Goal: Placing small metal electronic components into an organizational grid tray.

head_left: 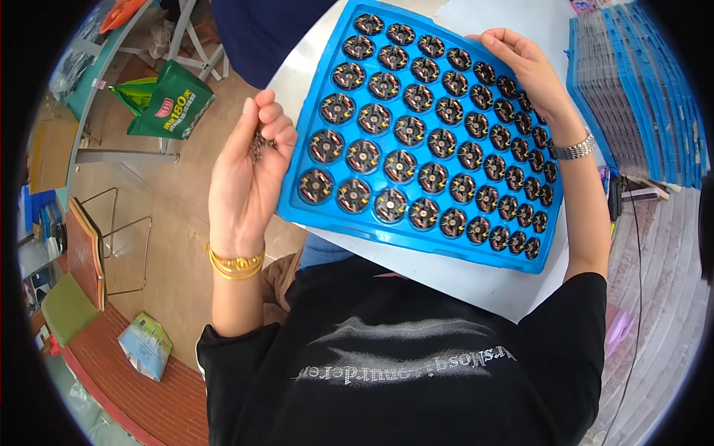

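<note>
A blue plastic tray (288,199) stands tilted before me over a white tabletop. Rows of round black parts (401,165) sit in its pockets, each with small red, yellow and silvery bits on top. On the tray's far right edge, my right hand (524,67) is closed over the rim, fingers at the back. Beside the tray's left edge, my left hand (249,175) is turned palm up, its fingers curled round a small heap of tiny dark metal pieces (262,143). These look like little screws, though they are too small to be sure.
To the right rises a tall stack of blue-edged trays (632,89). The white tabletop (491,286) extends under the held tray. At left a green bag (172,100) stands near a metal-legged table, with a brown folding chair (85,253) and a paper bag (146,346) on the floor.
</note>
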The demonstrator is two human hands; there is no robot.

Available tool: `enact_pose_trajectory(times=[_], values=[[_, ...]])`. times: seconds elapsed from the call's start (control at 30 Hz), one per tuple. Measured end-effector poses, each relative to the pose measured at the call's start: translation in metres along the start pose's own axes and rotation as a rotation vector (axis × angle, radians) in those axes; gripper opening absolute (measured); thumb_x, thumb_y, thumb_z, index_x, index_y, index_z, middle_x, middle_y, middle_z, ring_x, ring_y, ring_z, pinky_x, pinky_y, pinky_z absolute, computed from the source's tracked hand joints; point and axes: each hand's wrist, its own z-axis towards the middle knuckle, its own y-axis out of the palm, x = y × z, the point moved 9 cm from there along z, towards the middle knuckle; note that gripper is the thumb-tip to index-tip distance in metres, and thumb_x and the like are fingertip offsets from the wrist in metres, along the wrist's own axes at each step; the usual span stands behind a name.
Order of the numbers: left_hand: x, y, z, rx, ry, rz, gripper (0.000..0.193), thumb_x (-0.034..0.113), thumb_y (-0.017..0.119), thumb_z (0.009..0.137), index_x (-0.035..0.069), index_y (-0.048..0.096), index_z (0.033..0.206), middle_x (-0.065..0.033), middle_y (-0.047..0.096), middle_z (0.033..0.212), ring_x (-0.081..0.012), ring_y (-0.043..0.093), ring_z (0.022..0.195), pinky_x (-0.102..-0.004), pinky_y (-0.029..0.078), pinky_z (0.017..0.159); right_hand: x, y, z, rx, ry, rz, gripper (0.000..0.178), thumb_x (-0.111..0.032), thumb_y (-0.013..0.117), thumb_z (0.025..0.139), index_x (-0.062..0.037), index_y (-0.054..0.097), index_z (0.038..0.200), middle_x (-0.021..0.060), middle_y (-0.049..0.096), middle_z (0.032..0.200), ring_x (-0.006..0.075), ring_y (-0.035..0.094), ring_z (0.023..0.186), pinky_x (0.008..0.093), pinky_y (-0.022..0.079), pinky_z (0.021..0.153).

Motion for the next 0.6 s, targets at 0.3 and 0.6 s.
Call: enact_pose_trajectory(times=[0.3, 0.6], values=[[-0.056, 0.009, -0.047, 0.060, -0.038, -0.017, 0.027, 0.021, 0.041, 0.109, -0.001, 0.055, 0.117, -0.0025, 0.049, 0.091, -0.0124, 0.044, 0.081, -0.0266, 0.040, 0.077, 0.000, -0.011, -0.035, -0.115, -0.027, -0.061, 0.039, -0.043, 0.053, 0.103, -0.0106, 0.070, 0.116, 0.0019, 0.072, 0.113, 0.0073, 0.062, 0.106, 0.0264, 0.042, 0.103], [-0.067, 0.015, -0.059, 0.170, -0.161, -0.120, 0.023, 0.019, 0.038, 0.110, 0.000, 0.051, 0.112, -0.0016, 0.042, 0.088, -0.0126, 0.039, 0.077, -0.0276, 0.038, 0.074, -0.020, -0.026, -0.056, 0.140, 0.143, 0.262, 0.024, -0.023, 0.065, 0.099, 0.0005, 0.070, 0.104, 0.0065, 0.070, 0.110, 0.0103, 0.061, 0.100, 0.0269, 0.047, 0.091]])
